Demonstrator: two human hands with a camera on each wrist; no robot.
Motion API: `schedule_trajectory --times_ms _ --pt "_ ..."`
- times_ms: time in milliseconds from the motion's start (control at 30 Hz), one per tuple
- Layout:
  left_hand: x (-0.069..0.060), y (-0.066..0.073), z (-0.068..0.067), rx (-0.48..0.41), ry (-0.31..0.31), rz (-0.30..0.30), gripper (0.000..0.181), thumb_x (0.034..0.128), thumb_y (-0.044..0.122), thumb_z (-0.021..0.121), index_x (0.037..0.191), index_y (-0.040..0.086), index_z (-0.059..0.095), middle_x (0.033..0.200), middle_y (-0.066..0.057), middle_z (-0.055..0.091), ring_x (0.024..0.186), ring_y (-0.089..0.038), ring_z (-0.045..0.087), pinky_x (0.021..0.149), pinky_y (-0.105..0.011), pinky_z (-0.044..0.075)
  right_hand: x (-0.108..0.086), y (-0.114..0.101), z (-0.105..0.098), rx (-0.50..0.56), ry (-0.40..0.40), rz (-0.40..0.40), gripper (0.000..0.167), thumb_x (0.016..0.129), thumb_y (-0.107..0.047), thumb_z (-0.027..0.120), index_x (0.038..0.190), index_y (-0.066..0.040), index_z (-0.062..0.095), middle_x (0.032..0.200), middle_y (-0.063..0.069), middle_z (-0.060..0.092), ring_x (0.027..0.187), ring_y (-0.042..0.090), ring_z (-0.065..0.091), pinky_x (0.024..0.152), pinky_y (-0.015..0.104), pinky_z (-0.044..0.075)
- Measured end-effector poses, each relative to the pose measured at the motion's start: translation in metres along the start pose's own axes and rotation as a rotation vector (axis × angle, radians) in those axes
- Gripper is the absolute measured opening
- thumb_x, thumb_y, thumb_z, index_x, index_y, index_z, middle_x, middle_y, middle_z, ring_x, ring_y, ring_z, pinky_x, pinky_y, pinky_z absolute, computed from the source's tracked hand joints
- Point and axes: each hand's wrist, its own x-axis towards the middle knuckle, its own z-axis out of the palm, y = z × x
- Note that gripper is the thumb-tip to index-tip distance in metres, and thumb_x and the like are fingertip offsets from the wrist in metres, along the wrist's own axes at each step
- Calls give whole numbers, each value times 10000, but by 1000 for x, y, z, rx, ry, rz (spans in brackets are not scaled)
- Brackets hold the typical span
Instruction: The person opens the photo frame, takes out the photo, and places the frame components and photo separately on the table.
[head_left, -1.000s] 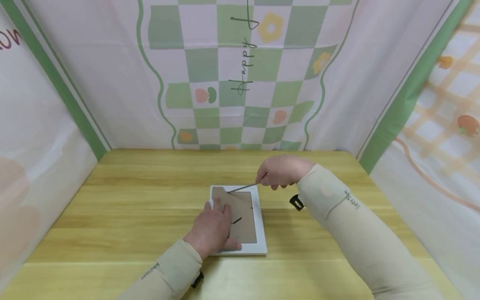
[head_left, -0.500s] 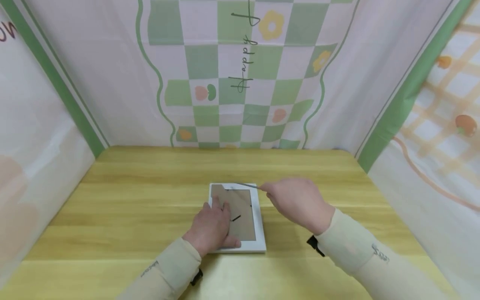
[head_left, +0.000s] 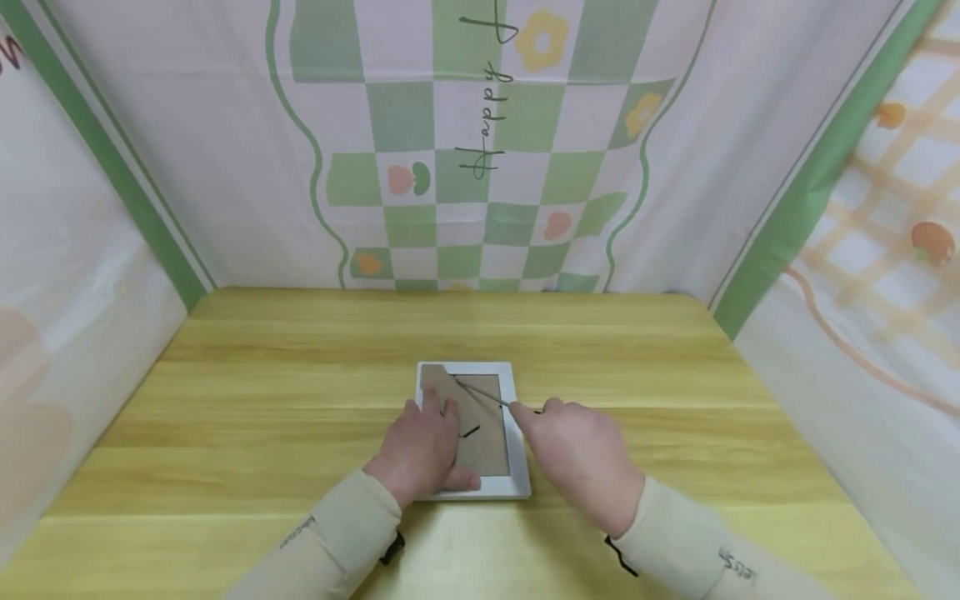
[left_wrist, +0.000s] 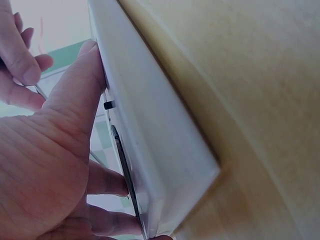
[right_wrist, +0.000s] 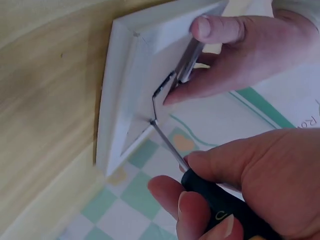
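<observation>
A white picture frame (head_left: 519,450) lies face down on the table, its brown backing board (head_left: 487,454) showing. My left hand (head_left: 422,446) rests spread over the frame's left side, thumb near the front edge; the left wrist view shows the thumb (left_wrist: 75,90) along the white edge (left_wrist: 145,110). In my right hand (head_left: 581,458) is a screwdriver (head_left: 483,396). Its dark handle (right_wrist: 215,200) lies between curled fingers, and the metal tip touches the back near the upper end of a folded stand piece (right_wrist: 164,84).
The wooden table (head_left: 262,400) surrounds the frame. A checked green-and-white cloth (head_left: 457,183) hangs behind it, and printed cloth walls (head_left: 847,333) stand at both sides.
My right hand first drew back with the screwdriver tip lifted toward the frame's far edge, then moved lower and left, bringing the tip back onto the board. My left hand stayed in place.
</observation>
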Motion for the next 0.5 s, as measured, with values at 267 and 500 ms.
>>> schedule_trajectory --times_ms 267,500 --pt "0 -1 1 14 13 7 1122 757 710 804 1488 -81 491 1511 -402 440 1236 -535 596 922 -515 607 3 -7 4 -7 -18 27 399 715 77 692 1032 -157 758 555 45 501 398 155 425 304 318 344" --pt "0 -1 0 -6 11 1 1130 750 706 812 1490 -83 487 1512 -417 426 1225 -547 596 905 -520 612 22 -5 -10 63 -131 11 194 786 75 689 827 -111 654 522 -6 404 425 130 379 332 318 367"
